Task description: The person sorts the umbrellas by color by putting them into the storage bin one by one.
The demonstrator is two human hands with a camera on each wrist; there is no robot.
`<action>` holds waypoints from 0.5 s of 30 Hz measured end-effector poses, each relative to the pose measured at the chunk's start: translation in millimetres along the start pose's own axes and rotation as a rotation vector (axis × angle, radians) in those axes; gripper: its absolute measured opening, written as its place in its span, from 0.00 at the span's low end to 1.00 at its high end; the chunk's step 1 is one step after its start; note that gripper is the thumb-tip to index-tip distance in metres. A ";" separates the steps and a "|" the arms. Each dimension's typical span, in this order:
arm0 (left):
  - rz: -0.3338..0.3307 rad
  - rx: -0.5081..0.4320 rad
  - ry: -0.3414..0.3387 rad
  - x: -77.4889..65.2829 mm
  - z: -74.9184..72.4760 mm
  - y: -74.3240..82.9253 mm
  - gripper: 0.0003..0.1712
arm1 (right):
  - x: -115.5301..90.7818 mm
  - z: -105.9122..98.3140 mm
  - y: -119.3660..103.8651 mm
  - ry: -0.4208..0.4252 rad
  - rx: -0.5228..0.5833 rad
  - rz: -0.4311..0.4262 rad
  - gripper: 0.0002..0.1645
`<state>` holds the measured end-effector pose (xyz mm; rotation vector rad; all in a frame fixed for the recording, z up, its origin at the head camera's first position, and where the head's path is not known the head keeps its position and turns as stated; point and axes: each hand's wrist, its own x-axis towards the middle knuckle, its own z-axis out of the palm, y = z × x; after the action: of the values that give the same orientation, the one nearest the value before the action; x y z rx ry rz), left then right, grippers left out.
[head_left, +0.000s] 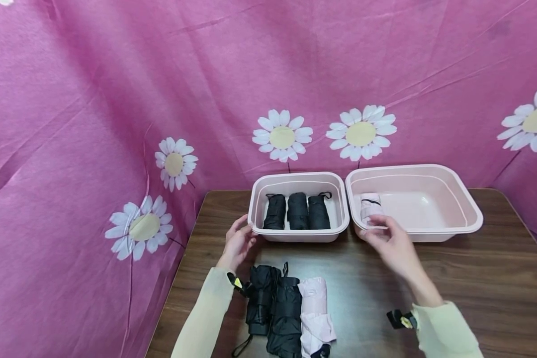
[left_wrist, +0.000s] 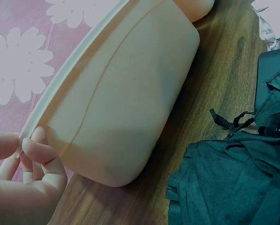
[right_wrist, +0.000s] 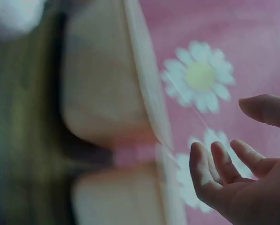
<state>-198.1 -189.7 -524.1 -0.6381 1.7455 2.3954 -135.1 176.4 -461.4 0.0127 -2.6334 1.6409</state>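
Note:
My left hand (head_left: 238, 242) pinches the rim of the smaller pink basin (head_left: 300, 237) at its near left corner; the left wrist view shows thumb and fingers on the lip. In that basin lie three folded black umbrellas, among them a middle one (head_left: 298, 211). My right hand (head_left: 391, 242) is over the near left corner of the larger pink basin (head_left: 447, 230), fingers loosely bent with nothing between them. Just beyond its fingertips, a folded pink umbrella (head_left: 370, 205) lies at that basin's left side, partly hidden by the hand.
On the wooden table (head_left: 358, 308) before me lie two folded black umbrellas, one on the left (head_left: 260, 303) and one in the middle (head_left: 286, 313), beside a pink one (head_left: 315, 313). A pink daisy-print cloth (head_left: 232, 89) hangs behind the basins, which stand side by side.

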 end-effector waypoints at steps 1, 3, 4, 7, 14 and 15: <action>-0.002 0.000 0.003 -0.1 -0.1 0.1 0.26 | -5.1 7.9 2.5 -0.038 -0.011 0.009 0.32; -0.005 -0.002 0.007 -0.3 -0.4 0.2 0.26 | -15.7 26.6 9.2 -0.105 -0.021 0.038 0.34; -0.009 -0.007 0.009 -0.5 -0.4 0.3 0.26 | -21.0 36.6 13.6 -0.137 -0.024 0.047 0.34; -0.013 -0.015 0.009 -1.2 -0.2 0.7 0.25 | -37.8 66.3 26.1 -0.218 -0.023 0.107 0.36; -0.025 -0.022 0.012 -3.3 1.0 2.7 0.24 | -76.0 112.6 42.4 -0.274 -0.143 0.207 0.47; -0.022 -0.022 0.009 -3.4 1.2 3.0 0.24 | -80.4 116.7 42.9 -0.277 -0.154 0.218 0.48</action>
<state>-196.3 -189.1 -519.8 -0.6690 1.7091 2.4034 -59.3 89.5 -554.2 -0.0589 -3.0630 1.5915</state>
